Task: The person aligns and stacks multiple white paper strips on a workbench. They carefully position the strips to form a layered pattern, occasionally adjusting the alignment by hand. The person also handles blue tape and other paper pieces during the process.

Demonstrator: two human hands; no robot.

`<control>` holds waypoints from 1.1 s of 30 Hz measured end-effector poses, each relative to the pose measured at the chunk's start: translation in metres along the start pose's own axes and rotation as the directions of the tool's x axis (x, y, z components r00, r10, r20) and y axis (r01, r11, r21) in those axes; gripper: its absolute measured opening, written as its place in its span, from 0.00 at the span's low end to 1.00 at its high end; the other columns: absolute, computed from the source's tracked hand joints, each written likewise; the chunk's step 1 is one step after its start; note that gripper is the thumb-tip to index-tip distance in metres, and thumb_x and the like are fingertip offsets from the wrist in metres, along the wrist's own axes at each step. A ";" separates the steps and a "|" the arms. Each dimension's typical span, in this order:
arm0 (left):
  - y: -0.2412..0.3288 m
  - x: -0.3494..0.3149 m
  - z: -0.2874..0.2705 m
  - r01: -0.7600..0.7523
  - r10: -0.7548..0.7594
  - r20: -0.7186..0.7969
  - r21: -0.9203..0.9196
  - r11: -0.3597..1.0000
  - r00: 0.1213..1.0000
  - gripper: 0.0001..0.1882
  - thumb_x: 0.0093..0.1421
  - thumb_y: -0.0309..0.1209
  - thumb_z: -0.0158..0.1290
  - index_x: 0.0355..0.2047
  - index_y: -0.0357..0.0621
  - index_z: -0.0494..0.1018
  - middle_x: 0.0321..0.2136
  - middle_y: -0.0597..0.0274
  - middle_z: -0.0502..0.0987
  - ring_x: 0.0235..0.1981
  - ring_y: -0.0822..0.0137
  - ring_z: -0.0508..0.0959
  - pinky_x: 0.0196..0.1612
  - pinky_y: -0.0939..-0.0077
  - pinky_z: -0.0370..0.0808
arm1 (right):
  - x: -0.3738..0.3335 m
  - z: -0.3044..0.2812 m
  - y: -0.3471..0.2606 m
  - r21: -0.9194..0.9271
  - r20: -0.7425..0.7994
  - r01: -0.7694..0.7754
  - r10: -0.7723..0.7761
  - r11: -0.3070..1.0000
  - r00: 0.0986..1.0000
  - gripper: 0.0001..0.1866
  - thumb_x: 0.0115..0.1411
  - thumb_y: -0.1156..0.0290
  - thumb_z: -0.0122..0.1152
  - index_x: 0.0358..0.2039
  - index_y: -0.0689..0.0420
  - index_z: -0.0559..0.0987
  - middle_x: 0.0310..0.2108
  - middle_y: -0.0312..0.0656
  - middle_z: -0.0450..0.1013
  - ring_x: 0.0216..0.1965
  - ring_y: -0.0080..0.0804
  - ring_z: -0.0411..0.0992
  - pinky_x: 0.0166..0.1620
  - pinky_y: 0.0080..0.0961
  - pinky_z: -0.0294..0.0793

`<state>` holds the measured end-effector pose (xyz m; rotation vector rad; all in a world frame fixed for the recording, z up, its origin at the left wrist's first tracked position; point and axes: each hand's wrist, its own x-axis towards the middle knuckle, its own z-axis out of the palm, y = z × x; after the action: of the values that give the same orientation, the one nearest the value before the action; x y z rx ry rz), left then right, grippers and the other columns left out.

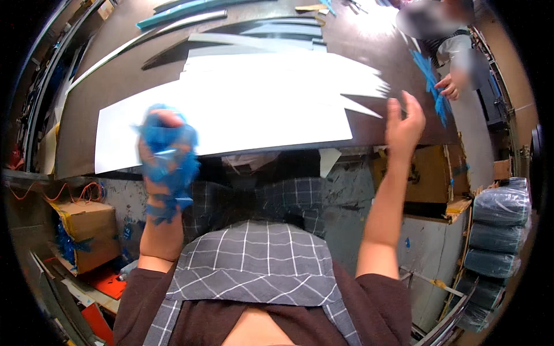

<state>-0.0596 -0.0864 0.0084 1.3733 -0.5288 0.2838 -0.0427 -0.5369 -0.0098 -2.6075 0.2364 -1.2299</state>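
- Left hand (168,135): left of the frame's centre, raised over the left end of the sheets and blurred. Its fingers appear curled in around a crumpled wad of blue film (173,167); loose ends of the wad hang over the wrist.
- Right hand (405,124): right of centre, fingers parted and pointing up the frame. It grips nothing that I can see, and sits just beside the right ends of the sheets.
- Sheets (259,109): white, spread across the upper centre of the frame in an overlapping stack. The right ends form several sharp points; the lowest sheet reaches the table's near edge.
- Table (360,49): dark brown top, filling the upper part of the frame and carrying the sheets.
- Strips (184,14): long, narrow, blue, lying at the upper left of the frame.
- Co-worker's hand (448,87): upper right of the frame, at the blue scraps (434,95) along the table's right edge. I cannot tell whether it grips them.
- Apron (254,262): dark check, worn by the person, lower centre.
- Carton (92,233): brown, lower left, beneath an orange cord (86,191).
- Bundles (496,236): dark, plastic-wrapped, stacked at the lower right.
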 end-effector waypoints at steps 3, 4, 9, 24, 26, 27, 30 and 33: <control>-0.006 0.019 0.054 -0.155 0.135 0.104 0.220 0.963 0.985 0.13 0.58 0.26 0.60 0.43 0.49 0.73 0.33 0.69 0.72 0.28 0.75 0.73 0.34 0.79 0.73 | -0.024 -0.014 -0.138 0.792 0.320 -0.229 -0.065 0.565 0.945 0.31 0.61 0.60 0.67 0.61 0.58 0.71 0.59 0.50 0.69 0.59 0.44 0.67 0.60 0.44 0.69; -0.005 0.023 0.071 -0.216 0.180 0.156 0.263 0.940 0.971 0.14 0.58 0.26 0.60 0.44 0.48 0.73 0.35 0.67 0.73 0.31 0.73 0.74 0.36 0.77 0.74 | -0.035 -0.015 -0.172 0.896 0.428 -0.389 -0.182 0.215 0.885 0.34 0.61 0.60 0.68 0.65 0.55 0.68 0.62 0.48 0.66 0.62 0.42 0.65 0.61 0.42 0.68; -0.007 0.033 0.098 -0.292 0.157 0.296 0.498 0.816 0.942 0.24 0.60 0.37 0.59 0.57 0.47 0.72 0.48 0.59 0.77 0.44 0.60 0.79 0.45 0.66 0.74 | -0.068 -0.007 -0.231 0.668 0.596 -0.635 -0.232 -0.388 0.769 0.29 0.69 0.61 0.58 0.65 0.58 0.63 0.59 0.45 0.66 0.61 0.33 0.66 0.60 0.30 0.70; -0.008 0.012 0.060 -0.332 0.171 0.373 0.425 0.842 0.912 0.42 0.53 0.33 0.57 0.69 0.39 0.59 0.66 0.43 0.66 0.67 0.49 0.67 0.66 0.59 0.64 | -0.059 0.004 -0.257 0.425 0.856 -0.701 0.004 -0.573 0.516 0.11 0.71 0.62 0.45 0.36 0.55 0.72 0.28 0.32 0.70 0.28 0.17 0.71 0.33 0.18 0.75; -0.012 0.001 0.063 -0.273 0.155 0.337 0.338 0.901 0.929 0.41 0.58 0.39 0.54 0.70 0.38 0.57 0.67 0.41 0.63 0.68 0.46 0.64 0.68 0.57 0.61 | -0.059 0.017 -0.254 0.526 0.791 -0.630 0.055 -0.572 0.610 0.11 0.71 0.63 0.45 0.37 0.55 0.73 0.28 0.32 0.69 0.29 0.16 0.68 0.33 0.18 0.73; -0.013 -0.004 0.067 -0.241 0.146 0.312 0.294 0.925 0.939 0.40 0.60 0.42 0.52 0.70 0.37 0.57 0.68 0.40 0.61 0.69 0.45 0.62 0.69 0.56 0.59 | -0.058 0.020 -0.255 0.570 0.754 -0.595 0.074 -0.566 0.652 0.11 0.71 0.64 0.45 0.37 0.55 0.74 0.29 0.31 0.69 0.29 0.16 0.67 0.33 0.18 0.72; -0.013 -0.019 0.083 -0.291 0.191 0.309 0.319 0.902 0.932 0.50 0.66 0.61 0.42 0.73 0.32 0.42 0.72 0.37 0.47 0.73 0.45 0.52 0.72 0.55 0.50 | -0.055 0.018 -0.270 0.754 0.608 -0.514 0.137 -0.408 0.782 0.12 0.71 0.61 0.50 0.39 0.56 0.76 0.28 0.28 0.66 0.28 0.14 0.63 0.32 0.15 0.68; -0.021 -0.029 0.076 -0.267 0.174 0.286 0.329 0.906 0.942 0.54 0.69 0.63 0.37 0.73 0.32 0.29 0.74 0.38 0.35 0.75 0.43 0.41 0.73 0.56 0.41 | -0.063 0.018 -0.292 0.788 0.575 -0.511 0.112 -0.342 0.811 0.11 0.67 0.61 0.61 0.34 0.56 0.78 0.26 0.26 0.68 0.27 0.11 0.63 0.29 0.14 0.66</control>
<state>-0.0885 -0.1617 -0.0159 1.7253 -0.8815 0.4118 -0.0566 -0.2389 0.0177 -0.9066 -0.0963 -0.3068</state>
